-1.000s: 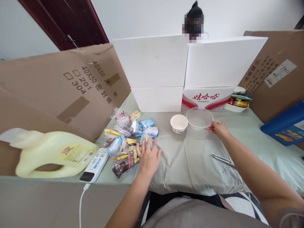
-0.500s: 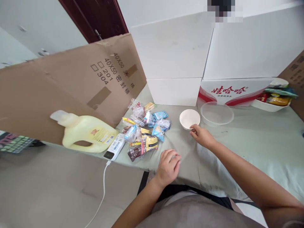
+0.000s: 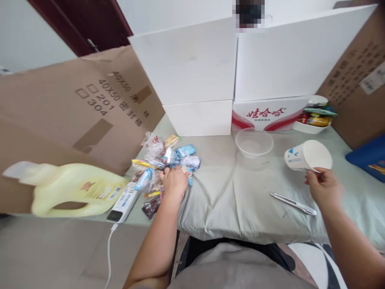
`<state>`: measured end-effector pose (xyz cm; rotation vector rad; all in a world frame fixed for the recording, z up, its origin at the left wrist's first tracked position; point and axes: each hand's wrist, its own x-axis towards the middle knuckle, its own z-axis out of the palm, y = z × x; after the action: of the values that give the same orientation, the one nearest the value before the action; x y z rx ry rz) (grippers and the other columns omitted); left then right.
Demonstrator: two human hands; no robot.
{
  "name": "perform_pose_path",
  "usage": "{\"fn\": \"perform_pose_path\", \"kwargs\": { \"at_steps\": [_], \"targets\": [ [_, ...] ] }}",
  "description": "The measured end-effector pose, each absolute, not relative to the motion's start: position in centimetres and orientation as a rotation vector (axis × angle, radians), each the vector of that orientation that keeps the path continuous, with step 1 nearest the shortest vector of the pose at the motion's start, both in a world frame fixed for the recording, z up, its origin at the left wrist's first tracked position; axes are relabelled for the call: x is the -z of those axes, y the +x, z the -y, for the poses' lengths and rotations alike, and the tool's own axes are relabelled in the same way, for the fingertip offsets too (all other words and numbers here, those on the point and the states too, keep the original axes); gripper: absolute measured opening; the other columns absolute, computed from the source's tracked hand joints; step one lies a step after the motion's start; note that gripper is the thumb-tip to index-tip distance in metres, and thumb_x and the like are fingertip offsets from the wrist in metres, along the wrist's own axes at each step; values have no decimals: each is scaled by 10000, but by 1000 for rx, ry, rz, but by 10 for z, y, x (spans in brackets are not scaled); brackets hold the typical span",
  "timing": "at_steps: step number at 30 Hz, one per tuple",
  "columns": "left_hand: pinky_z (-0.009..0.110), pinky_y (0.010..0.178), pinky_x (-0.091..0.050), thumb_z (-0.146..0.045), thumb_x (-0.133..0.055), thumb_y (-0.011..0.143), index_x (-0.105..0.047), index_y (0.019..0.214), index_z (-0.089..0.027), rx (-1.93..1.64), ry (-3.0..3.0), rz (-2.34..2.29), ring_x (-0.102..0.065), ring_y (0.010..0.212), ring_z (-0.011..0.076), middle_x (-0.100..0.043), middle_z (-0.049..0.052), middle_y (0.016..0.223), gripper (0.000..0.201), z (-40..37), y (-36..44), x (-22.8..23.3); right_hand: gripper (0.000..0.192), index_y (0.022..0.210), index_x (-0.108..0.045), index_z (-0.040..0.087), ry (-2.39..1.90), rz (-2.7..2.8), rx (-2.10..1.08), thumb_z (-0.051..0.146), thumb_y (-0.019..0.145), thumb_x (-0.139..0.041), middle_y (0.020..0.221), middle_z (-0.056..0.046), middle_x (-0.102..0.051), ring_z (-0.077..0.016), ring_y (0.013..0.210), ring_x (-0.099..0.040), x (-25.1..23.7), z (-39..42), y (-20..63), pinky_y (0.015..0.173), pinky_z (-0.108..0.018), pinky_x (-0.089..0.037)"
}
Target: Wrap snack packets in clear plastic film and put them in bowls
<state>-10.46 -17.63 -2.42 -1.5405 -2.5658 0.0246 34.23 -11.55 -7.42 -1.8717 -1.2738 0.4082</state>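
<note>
My right hand holds a white paper cup up off the table, tilted on its side with the mouth toward the right. My left hand rests on a pile of small wrapped snacks at the table's left side, fingers curled among the packets. Whether it grips one I cannot tell. A clear plastic bowl stands upright between the two hands, near the white boxes.
A metal tool lies on the grey-green cloth below the cup. A yellow jug and a white power bank with cable lie at left. White boxes and brown cardboard wall the back. A bowl of snacks sits at right.
My right hand has taken the paper cup from beside the clear bowl and lifted it to the right. My left hand went back forward onto the snack pile.
</note>
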Motion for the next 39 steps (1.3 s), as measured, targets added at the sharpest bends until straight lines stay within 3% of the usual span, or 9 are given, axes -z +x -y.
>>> {"fn": "perform_pose_path", "kwargs": {
  "at_steps": [5,10,13,16,20,25,30,37,39],
  "targets": [
    [478,844,-454,-279,-552,826,-575,1149,-82,380,-1598,2443,-584,974,362,-656,204,1004,378,183,-80,26,457,1157,-547,187,-1734,1470,-578,456,787,-531,827,-65,-691,-210,751,-653,95,96,340,737,-369,-508],
    [413,997,-431,-183,-485,876,-537,1231,-169,977,-2189,1834,-556,1112,254,-621,126,1144,358,194,-25,47,715,1433,-286,168,-1573,1532,-640,442,830,-555,995,-79,-683,-182,777,-631,98,105,321,779,-363,-525],
    [405,1052,-405,-78,-432,874,-606,1082,-221,986,-2611,1538,-544,1175,204,-643,68,1122,307,196,-2,73,548,1339,-423,186,-1548,1731,-625,436,865,-537,992,-81,-671,-195,810,-625,90,129,319,788,-370,-526],
    [485,1103,-337,-30,-433,858,-627,1000,-238,897,-2727,1480,-497,1251,218,-655,40,1130,318,201,4,97,345,1114,-605,208,-1487,2185,-591,400,826,-606,1058,-97,-656,-254,1000,-592,85,153,329,904,-424,-484],
    [463,1037,-426,15,-433,815,-640,950,-213,1050,-2625,1567,-461,1259,243,-573,87,1216,336,212,-4,112,189,996,-647,200,-1603,2422,-476,278,861,-539,987,-103,-645,-268,958,-580,87,169,339,885,-442,-478],
    [391,969,-514,25,-410,787,-611,957,-193,1277,-2626,1584,-526,1198,216,-525,105,1228,342,216,-6,118,245,1102,-592,189,-1405,2373,-472,274,967,-406,1033,-105,-611,-216,904,-619,73,172,294,780,-349,-512],
    [450,1044,-475,-21,-427,817,-587,985,-183,1365,-2679,1588,-487,1282,244,-542,120,1243,283,215,-7,119,276,1216,-583,231,-1079,2643,-451,247,973,-451,1024,-67,-625,-176,833,-637,47,173,223,705,-287,-491],
    [462,1019,-467,-219,-526,900,-572,990,-188,1408,-2634,1611,-500,1242,261,-601,110,1136,105,216,-8,112,260,1142,-651,252,-1521,2607,-338,266,950,-476,1038,-53,-653,-176,824,-655,61,159,284,694,-274,-481],
    [494,1005,-454,-365,-645,844,-569,1082,-184,1338,-2575,1652,-509,1181,288,-609,111,1115,308,214,-2,110,268,1126,-664,230,-1691,2522,-231,268,939,-476,999,-69,-661,-210,837,-653,71,158,317,710,-312,-497]
  ]
}}
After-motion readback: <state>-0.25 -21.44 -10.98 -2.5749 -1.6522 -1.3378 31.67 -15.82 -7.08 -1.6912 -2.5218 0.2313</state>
